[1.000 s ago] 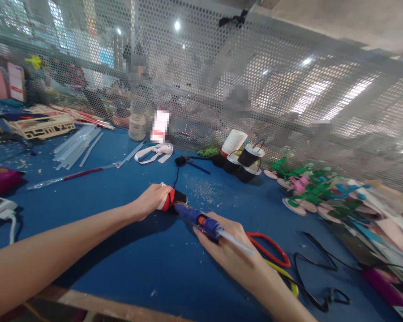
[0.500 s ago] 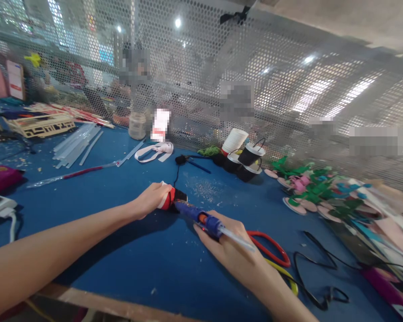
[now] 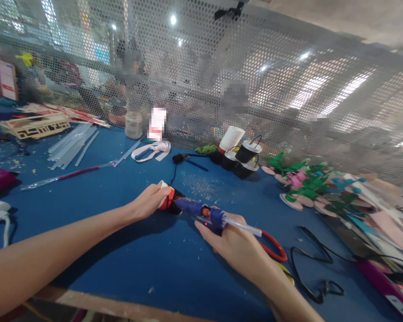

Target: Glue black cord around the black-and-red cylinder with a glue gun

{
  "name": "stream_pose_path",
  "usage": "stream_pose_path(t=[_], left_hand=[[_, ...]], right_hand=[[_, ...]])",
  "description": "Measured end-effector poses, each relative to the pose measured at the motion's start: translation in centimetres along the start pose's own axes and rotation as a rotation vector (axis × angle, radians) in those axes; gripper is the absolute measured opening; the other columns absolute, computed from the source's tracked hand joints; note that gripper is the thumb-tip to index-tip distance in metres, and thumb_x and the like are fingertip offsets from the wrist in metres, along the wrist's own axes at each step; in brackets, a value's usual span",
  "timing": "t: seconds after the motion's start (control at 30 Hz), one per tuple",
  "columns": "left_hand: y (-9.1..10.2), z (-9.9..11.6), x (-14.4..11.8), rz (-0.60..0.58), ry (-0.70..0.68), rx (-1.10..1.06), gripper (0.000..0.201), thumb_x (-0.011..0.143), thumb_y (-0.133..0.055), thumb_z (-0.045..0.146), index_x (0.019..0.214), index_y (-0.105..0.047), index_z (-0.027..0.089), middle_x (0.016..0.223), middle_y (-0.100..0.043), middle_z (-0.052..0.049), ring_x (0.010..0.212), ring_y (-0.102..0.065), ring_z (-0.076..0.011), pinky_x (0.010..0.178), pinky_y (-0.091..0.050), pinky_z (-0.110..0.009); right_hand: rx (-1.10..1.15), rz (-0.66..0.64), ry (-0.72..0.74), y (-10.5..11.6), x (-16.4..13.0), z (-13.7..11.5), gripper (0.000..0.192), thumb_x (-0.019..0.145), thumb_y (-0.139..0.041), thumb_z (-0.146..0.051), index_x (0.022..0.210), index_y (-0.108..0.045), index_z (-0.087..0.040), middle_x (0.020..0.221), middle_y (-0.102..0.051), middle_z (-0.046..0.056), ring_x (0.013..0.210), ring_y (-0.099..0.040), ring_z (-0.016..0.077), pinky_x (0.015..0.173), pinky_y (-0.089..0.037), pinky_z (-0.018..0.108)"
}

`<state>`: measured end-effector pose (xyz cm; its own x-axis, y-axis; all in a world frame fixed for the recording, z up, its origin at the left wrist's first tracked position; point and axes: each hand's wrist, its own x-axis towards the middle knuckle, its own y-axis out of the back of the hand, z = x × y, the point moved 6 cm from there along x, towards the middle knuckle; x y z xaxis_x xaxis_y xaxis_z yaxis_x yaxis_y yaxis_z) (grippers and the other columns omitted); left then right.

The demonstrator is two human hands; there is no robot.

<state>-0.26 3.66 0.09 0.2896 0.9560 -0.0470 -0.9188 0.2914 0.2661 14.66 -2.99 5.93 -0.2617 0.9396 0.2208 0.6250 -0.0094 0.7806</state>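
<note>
My left hand (image 3: 149,202) is closed around a small red paper cup (image 3: 166,199) with a white rim, tipped on its side above the table. Black yarn wraps the cup's far part, and a strand of black yarn (image 3: 174,173) runs from there back to a dark ball. In my right hand (image 3: 238,243) is a blue hot glue gun (image 3: 192,207), its tip up against the black part of the cup. A clear glue stick (image 3: 243,226) sticks out of the gun's rear. The exact contact at the tip is hard to make out.
Black-wrapped cups (image 3: 248,153) and a stack of white cups (image 3: 232,138) stand near the mesh screen. Loose glue sticks (image 3: 70,146) and white ribbon (image 3: 143,153) lie left. Felt flowers (image 3: 302,179), a black cord (image 3: 293,264) and a purple power strip (image 3: 383,281) occupy the right.
The glue gun has swung to a flatter angle, its rear end higher and further right, while its tip stays by the cup. The whole view has shifted slightly.
</note>
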Motion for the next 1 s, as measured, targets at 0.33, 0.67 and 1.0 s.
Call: stream_pose_path(t=[0.33,0.67,1.0], left_hand=[[-0.2,0.8,-0.6,-0.044,-0.079,0.200,0.036,0.075,-0.030,0.040,0.050,-0.035,0.016,0.048,-0.027,0.004,0.047,-0.024,-0.0085,0.045,-0.020,-0.021],[-0.4,0.8,-0.7,-0.072,-0.135,0.253,0.035,0.077,-0.030,0.040,0.051,-0.030,0.017,0.049,-0.027,0.004,0.047,-0.024,-0.0084,0.044,-0.019,-0.021],[-0.4,1.1,-0.8,-0.077,-0.194,0.261,0.035,0.077,-0.031,0.037,0.048,-0.032,0.016,0.047,-0.028,0.004,0.046,-0.025,-0.0076,0.044,-0.020,-0.021]], right_hand=[[0.065,-0.080,-0.212,-0.6,0.1,1.9,0.023,0.071,-0.047,-0.036,0.057,-0.047,-0.017,0.037,-0.044,-0.005,0.033,-0.047,0.0105,0.035,-0.038,0.020],[0.017,-0.082,-0.236,-0.2,0.4,1.8,0.026,0.071,-0.046,-0.035,0.052,-0.046,-0.018,0.034,-0.045,-0.004,0.033,-0.049,0.0112,0.041,-0.041,0.022],[0.067,-0.088,-0.239,-0.1,0.4,1.9,0.027,0.072,-0.045,-0.035,0.053,-0.051,-0.016,0.033,-0.046,-0.003,0.033,-0.049,0.0112,0.042,-0.042,0.022]])
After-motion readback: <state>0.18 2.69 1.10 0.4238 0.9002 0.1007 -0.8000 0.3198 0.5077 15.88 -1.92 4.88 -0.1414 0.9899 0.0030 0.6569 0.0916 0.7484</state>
